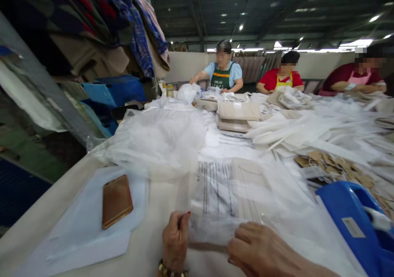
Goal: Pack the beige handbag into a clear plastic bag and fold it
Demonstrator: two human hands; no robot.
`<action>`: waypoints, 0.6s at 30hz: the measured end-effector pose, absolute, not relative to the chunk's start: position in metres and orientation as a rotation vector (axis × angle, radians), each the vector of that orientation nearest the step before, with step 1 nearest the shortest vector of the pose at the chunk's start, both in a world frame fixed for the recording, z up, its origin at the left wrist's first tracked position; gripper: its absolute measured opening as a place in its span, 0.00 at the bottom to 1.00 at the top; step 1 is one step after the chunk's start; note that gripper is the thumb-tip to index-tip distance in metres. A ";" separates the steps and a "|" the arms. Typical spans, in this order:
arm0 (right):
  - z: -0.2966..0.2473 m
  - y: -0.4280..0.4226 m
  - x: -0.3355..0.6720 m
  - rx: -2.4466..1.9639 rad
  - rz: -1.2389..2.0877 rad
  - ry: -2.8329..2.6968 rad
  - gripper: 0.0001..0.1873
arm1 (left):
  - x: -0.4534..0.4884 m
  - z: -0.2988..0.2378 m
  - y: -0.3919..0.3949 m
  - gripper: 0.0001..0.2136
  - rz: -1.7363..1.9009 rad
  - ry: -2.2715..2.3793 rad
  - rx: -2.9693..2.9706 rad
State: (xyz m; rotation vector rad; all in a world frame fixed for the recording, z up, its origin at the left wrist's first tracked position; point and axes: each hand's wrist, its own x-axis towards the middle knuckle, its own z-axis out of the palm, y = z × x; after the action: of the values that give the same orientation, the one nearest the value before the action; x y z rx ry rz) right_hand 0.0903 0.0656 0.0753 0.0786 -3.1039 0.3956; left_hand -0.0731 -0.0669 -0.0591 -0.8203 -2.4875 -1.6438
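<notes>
In front of me on the table lies a clear plastic bag [215, 186] with dark printed text and a folded beige garment [250, 178] inside it. My left hand [175, 238] is at the bag's near left corner, its thumb and fingers pinched on the plastic edge. At the near right part of the same edge, my right hand [261, 248] has its fingers curled over the plastic. A strip of beige shows along the edge between the two hands. The fingertips of my right hand are partly hidden.
A brown phone [117, 202] rests on white sheets [89, 244] at left. Loose clear bags [156, 137] are heaped beyond. A blue plastic container [353, 227] and brown tags [338, 166] lie at right. Folded beige packs [238, 113] stand farther back. Several people [226, 69] work across the table.
</notes>
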 end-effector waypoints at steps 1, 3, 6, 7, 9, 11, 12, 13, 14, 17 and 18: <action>0.076 0.062 0.072 0.111 0.399 -3.139 0.06 | -0.072 -0.060 -0.067 0.19 -1.655 -2.475 -0.832; 0.070 0.061 0.043 0.133 0.358 -3.187 0.07 | -0.072 -0.060 -0.067 0.19 -1.669 -2.459 -0.855; 0.050 0.067 0.018 0.147 0.206 -3.180 0.09 | -0.073 -0.061 -0.067 0.19 -1.674 -2.450 -0.893; 0.044 0.069 0.013 0.146 0.153 -3.175 0.09 | -0.074 -0.061 -0.067 0.18 -1.675 -2.445 -0.905; 0.036 0.071 0.006 0.111 0.077 -3.178 0.08 | -0.075 -0.061 -0.067 0.19 -1.680 -2.432 -0.928; 0.036 0.070 0.001 -0.008 0.067 -3.204 0.07 | -0.075 -0.062 -0.067 0.19 -1.686 -2.423 -0.942; 0.038 0.068 -0.001 -0.098 0.075 -3.218 0.07 | -0.074 -0.062 -0.067 0.18 -1.689 -2.421 -0.946; 0.041 0.066 -0.003 -0.204 0.078 -3.230 0.08 | -0.074 -0.062 -0.067 0.18 -1.692 -2.420 -0.948; 0.044 0.063 -0.006 -0.308 0.072 -3.242 0.09 | -0.074 -0.062 -0.066 0.19 -1.694 -2.419 -0.946; 0.051 0.057 -0.014 -0.499 0.031 -3.280 0.09 | -0.074 -0.061 -0.066 0.19 -1.703 -2.425 -0.934; 0.053 0.057 -0.017 -0.535 0.013 -3.283 0.09 | -0.074 -0.061 -0.067 0.19 -1.707 -2.430 -0.927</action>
State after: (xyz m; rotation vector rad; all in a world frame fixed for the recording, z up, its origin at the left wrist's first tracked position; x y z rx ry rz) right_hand -0.0166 0.0571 0.0531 -0.5353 -3.2827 0.0127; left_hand -0.0742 -0.0667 -0.0613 -0.9272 -2.4299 -1.7073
